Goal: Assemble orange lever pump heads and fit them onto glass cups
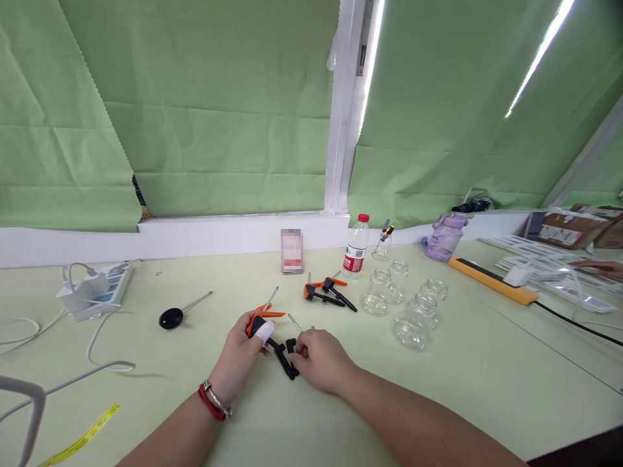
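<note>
My left hand [243, 357], with a white wrap on the thumb, is closed around an orange-and-black tool [257, 322]. A thin metal rod points up from it, and its black arm slants down to the right. My right hand [321, 358] has its fingers bent and pinched at a small black piece [291, 346], close beside that arm. A slim metal rod [294, 322] sticks out past the right fingers; whether it belongs to the black piece is hidden. Beyond my hands lie similar orange-and-black tools [324, 295], with black arms pointing right.
Several clear glass jars [411, 327] stand at right, near a red-capped bottle [357, 250] and a purple bottle [445, 239]. A black round-headed tool [171, 318] lies left. A power strip [100, 292] trails cables. At far right, another person's hand [601, 267] is beside an orange strip [494, 280].
</note>
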{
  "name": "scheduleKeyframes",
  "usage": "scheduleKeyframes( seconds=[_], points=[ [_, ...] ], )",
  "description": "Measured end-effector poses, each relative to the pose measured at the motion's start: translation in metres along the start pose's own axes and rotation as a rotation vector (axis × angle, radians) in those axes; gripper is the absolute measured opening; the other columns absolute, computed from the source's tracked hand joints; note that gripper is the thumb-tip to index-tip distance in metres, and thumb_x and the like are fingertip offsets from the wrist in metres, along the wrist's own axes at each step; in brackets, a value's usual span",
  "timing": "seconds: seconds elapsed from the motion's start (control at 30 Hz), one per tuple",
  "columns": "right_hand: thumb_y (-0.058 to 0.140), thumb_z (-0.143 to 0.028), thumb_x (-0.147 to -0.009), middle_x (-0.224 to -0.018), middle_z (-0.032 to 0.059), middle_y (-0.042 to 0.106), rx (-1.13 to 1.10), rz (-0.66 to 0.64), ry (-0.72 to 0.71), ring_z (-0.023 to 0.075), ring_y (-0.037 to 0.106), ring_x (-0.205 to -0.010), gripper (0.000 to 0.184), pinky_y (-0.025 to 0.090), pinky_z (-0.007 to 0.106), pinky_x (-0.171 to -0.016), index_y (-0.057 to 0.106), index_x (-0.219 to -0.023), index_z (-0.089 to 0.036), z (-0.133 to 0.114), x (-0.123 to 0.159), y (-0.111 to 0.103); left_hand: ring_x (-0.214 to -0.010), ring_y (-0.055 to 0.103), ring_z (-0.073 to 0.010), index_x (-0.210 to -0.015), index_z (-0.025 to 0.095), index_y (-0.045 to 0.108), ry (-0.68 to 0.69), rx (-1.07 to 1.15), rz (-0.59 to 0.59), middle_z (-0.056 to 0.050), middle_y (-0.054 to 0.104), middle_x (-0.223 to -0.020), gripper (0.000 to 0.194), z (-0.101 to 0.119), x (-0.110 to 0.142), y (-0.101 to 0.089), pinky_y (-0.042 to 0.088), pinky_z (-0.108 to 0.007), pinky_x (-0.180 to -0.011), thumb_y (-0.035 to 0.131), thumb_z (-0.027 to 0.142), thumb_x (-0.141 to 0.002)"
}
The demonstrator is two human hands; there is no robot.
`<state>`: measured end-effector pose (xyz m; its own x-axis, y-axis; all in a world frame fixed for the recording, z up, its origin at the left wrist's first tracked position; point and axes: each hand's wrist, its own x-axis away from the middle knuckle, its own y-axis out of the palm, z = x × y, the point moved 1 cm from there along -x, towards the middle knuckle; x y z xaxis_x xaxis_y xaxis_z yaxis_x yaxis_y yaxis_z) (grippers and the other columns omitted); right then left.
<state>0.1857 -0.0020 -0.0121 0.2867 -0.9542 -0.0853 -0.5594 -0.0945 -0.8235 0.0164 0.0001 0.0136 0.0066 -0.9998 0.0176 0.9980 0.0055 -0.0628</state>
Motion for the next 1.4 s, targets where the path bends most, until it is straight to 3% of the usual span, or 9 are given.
scheduleKeyframes(
  seconds=[0.3, 0.53, 0.77, 0.97, 1.1, 1.4],
  points=[
    [0.059, -0.026, -0.070, -0.077, 0.0036, 0.066, 0.055, 0.020, 0.066, 0.0154, 0.055, -0.069, 0.011, 0.030, 0.023, -0.055, 0.065, -0.075, -0.019, 0.008, -0.004, -0.003, -0.063, 0.057, -0.0149, -0.105, 0.017, 0.052, -0.056, 0.097, -0.044, 0.001, 0.055, -0.073, 0.038, -0.003, -0.001, 0.000, 0.050, -0.032, -0.067, 0.063, 0.038, -0.076],
    [0.065, -0.034, -0.071, -0.077, 0.0038, 0.065, 0.062, -0.009, 0.073, 0.0159, 0.054, -0.070, 0.017, 0.028, 0.024, -0.055, 0.066, -0.077, -0.019, 0.007, -0.007, -0.005, -0.067, 0.060, -0.0159, -0.106, 0.018, 0.052, -0.076, 0.150, -0.060, 0.001, 0.055, -0.079, 0.037, -0.007, -0.002, -0.001, 0.049, -0.035, -0.075, 0.062, 0.039, -0.077],
    [0.056, -0.028, -0.079, -0.075, 0.0047, 0.063, 0.121, -0.018, -0.017, 0.0163, 0.055, -0.070, 0.015, 0.029, 0.025, -0.056, 0.064, -0.072, -0.017, 0.005, -0.005, -0.008, -0.073, 0.059, -0.0167, -0.111, 0.019, 0.053, -0.056, 0.128, -0.057, 0.000, 0.056, -0.082, 0.042, -0.010, -0.003, -0.002, 0.047, -0.034, -0.078, 0.062, 0.040, -0.077],
    [0.053, -0.024, -0.082, -0.086, 0.0058, 0.064, 0.055, -0.021, -0.114, 0.0174, 0.057, -0.079, 0.014, 0.036, 0.026, -0.065, 0.065, -0.082, -0.017, 0.002, -0.002, -0.013, -0.067, 0.049, -0.0137, -0.111, 0.019, 0.055, -0.005, 0.019, 0.013, 0.001, 0.055, -0.079, 0.044, -0.011, -0.005, -0.004, 0.042, -0.028, -0.066, 0.063, 0.042, -0.075],
    [0.052, -0.022, -0.083, -0.087, 0.0051, 0.063, -0.011, -0.015, -0.174, 0.0166, 0.056, -0.083, 0.013, 0.039, 0.025, -0.071, 0.064, -0.085, -0.017, 0.001, -0.001, -0.014, -0.062, 0.045, -0.0122, -0.114, 0.019, 0.053, 0.010, 0.038, -0.015, 0.003, 0.050, -0.075, 0.045, -0.013, -0.006, -0.005, 0.041, -0.026, -0.061, 0.061, 0.044, -0.078],
    [0.050, -0.020, -0.085, -0.087, 0.0059, 0.062, -0.091, -0.025, -0.211, 0.0173, 0.054, -0.085, 0.013, 0.039, 0.027, -0.074, 0.063, -0.086, -0.017, -0.004, 0.003, -0.018, -0.065, 0.053, -0.0133, -0.112, 0.019, 0.053, 0.016, 0.101, -0.050, 0.001, 0.054, -0.080, 0.042, -0.012, -0.005, -0.005, 0.046, -0.030, -0.069, 0.060, 0.043, -0.079]
  ],
)
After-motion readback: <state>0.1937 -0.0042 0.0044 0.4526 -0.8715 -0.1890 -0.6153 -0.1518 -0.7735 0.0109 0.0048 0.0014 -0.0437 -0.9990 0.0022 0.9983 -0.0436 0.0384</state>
